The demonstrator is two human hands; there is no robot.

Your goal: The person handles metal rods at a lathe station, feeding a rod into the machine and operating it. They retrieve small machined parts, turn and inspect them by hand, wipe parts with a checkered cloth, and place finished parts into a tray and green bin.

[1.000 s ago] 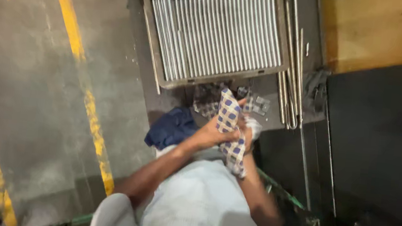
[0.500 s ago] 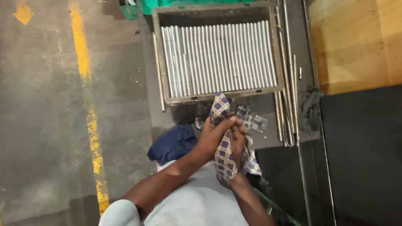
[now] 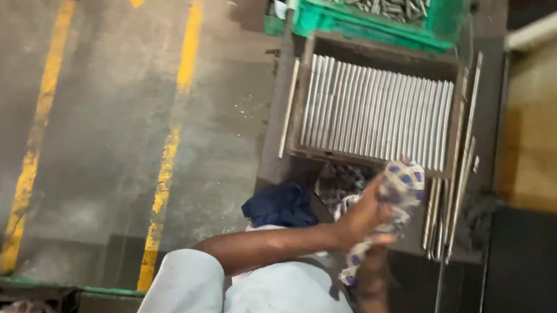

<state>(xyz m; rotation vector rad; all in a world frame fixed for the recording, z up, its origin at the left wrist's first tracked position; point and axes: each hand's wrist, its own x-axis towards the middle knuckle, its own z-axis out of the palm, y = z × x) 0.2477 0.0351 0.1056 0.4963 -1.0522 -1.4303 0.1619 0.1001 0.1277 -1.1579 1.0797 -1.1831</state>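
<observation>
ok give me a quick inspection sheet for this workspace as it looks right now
surface: dark metal bench, worn
job's things: checked cloth; tray of metal rods
clutter: loose rods along tray's right side; dark blue cloth
hands: left hand grips the checked cloth; right hand under it, mostly hidden
cables: nothing seen
surroundings: green crate of metal parts behind tray; concrete floor with yellow lines
</observation>
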